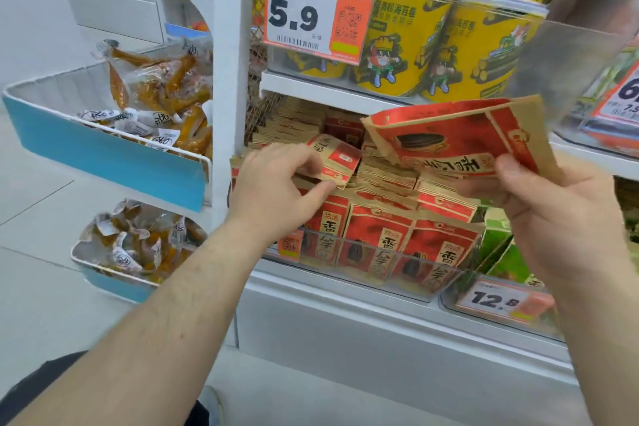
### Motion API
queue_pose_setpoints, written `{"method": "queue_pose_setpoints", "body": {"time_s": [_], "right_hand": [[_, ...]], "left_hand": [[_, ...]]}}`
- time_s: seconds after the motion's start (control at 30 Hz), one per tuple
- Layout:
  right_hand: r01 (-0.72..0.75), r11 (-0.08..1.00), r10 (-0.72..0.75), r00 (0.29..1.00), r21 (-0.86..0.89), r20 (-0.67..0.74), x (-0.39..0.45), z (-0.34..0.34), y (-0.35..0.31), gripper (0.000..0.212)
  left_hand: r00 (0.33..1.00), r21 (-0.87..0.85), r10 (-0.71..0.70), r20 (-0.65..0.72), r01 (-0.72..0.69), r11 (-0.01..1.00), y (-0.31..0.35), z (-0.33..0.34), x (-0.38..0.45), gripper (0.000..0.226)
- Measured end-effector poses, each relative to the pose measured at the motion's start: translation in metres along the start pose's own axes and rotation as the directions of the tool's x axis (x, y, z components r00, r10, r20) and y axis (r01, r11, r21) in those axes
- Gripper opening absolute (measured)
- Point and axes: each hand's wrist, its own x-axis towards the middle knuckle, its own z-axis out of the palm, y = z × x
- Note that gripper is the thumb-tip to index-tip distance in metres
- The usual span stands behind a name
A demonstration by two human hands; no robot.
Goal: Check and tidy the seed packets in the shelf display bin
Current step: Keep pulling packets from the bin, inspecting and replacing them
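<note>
Kraft-brown and red paper covers nearly everything in the shelf display bin (428, 282), a clear-fronted tray at the front edge of the lower shelf, where the seed packets (377, 239) stand upright in 3 front-facing columns with more rows packed behind them toward the back of the shelf. The right hand (556, 207) grips 1 large packet (460, 137) lifted clear of the bin, thumb pressed on its printed face and fingers curled behind; it is held tilted with its print upside down to the camera, probably so it can be looked over before going back. The left hand (276, 183) reaches into the rows behind the front packets and pinches a small loose packet (333, 157) between thumb and fingers; that packet lies askew on top of the upright ones rather than slotted among them, which is likely why it is being taken up. The front row looks neat and square against the clear wall, so I judge the tidying still wanted is in the middle and back rows, where tops lean unevenly. On the shelf above stand yellow tubs (408, 41) behind a price tag (318, 12) reading 5.9, and another price label (498, 299) reading 12.8 sits at the lower shelf's front edge to the right of the bin, in front of green packs (501, 252). At the left, 2 blue-fronted baskets (103, 152) hold clear-wrapped snacks, well apart from the seed bin.
</note>
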Motion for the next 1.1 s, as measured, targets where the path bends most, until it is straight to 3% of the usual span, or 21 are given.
{"method": "queue_pose_setpoints", "body": {"time_s": [0.17,0.27,0.53,0.8,0.93,1.1], "right_hand": [[-0.008,0.981,0.014,0.999,-0.195,0.029,0.012,0.022,0.001,0.025],[-0.013,0.952,0.040,0.996,-0.305,0.080,0.019,0.030,0.008,0.031],[-0.084,0.924,0.093,0.996,-0.374,0.005,0.021,0.036,0.017,0.030],[-0.146,0.917,0.142,0.989,-0.371,-0.039,0.024,0.037,0.018,0.029],[-0.128,0.907,0.145,0.989,-0.402,0.013,0.031,0.048,0.024,0.029],[-0.164,0.852,0.195,0.981,-0.496,0.011,0.043,0.060,0.032,0.028]], "left_hand": [[0.996,-0.032,0.000,0.085,0.003,0.999,-0.001,-0.008,0.003,0.032],[0.994,-0.084,-0.042,0.104,0.051,0.995,-0.001,-0.016,0.005,0.040],[0.981,-0.122,-0.100,0.167,0.121,0.985,0.000,-0.024,0.017,0.042],[0.990,-0.068,0.126,-0.063,-0.130,0.989,-0.008,-0.012,0.013,0.021],[0.948,-0.021,0.220,-0.228,-0.231,0.973,-0.013,-0.016,-0.003,0.013],[0.866,-0.055,0.182,-0.465,-0.234,0.971,-0.023,-0.037,-0.016,0.019]]}}
